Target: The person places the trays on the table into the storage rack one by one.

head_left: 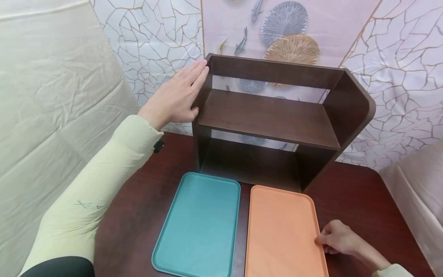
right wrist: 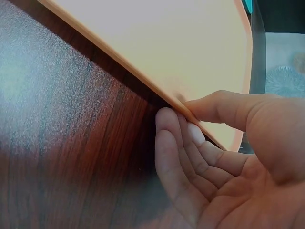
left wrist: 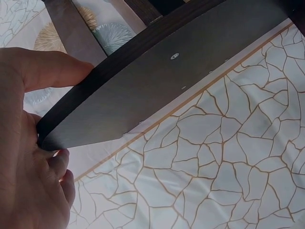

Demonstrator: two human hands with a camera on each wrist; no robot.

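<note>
A pale yellow sleeve is filling the lower left, nearest the camera, and is leading up to the left hand. An orange tray is lying on the dark red tabletop, its near end running out of the head view. Beside it, to the left, a teal tray is lying lengthwise, with a narrow strip of tabletop showing between the two rims. Wider stretches of tabletop are opening left of the teal tray and right of the orange one. Both far rims are lying close to the front of a dark brown two-tier shelf; whether they are touching it, I cannot tell.

The right hand is pinching the orange tray's right edge: its thumb is pressing on the upper side of the rim, while the curled fingers are meeting the edge from outside and below. Whether that edge is sitting raised, I cannot tell. The left hand is holding its fingers mostly straight and close together against the shelf's left side panel, its thumb standing apart and resting along the panel's edge.
</note>
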